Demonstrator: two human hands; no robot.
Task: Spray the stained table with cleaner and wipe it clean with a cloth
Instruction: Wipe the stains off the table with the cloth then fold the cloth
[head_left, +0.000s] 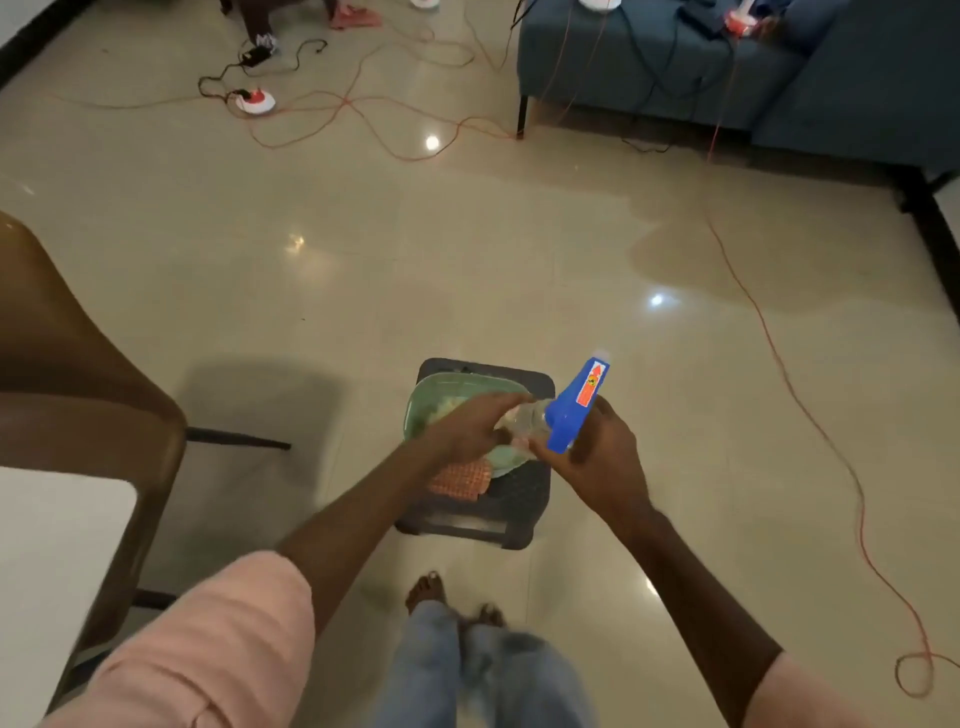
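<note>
A clear spray bottle (524, 418) with a blue trigger head (576, 405) lies tilted between both hands above a dark plastic stool (514, 499). My left hand (472, 428) grips the clear body of the bottle. My right hand (602, 447) grips the blue head at its neck. On the stool sits a green bowl (431, 400) and under my left hand an orange checked cloth (460, 480). The white table (47, 561) shows only as a corner at the left edge.
A brown chair (78, 384) stands at the left beside the table. Orange cables (810, 415) trail over the glossy floor to the right and far back. A blue sofa (727, 67) stands at the back right. My bare feet (452, 603) are just behind the stool.
</note>
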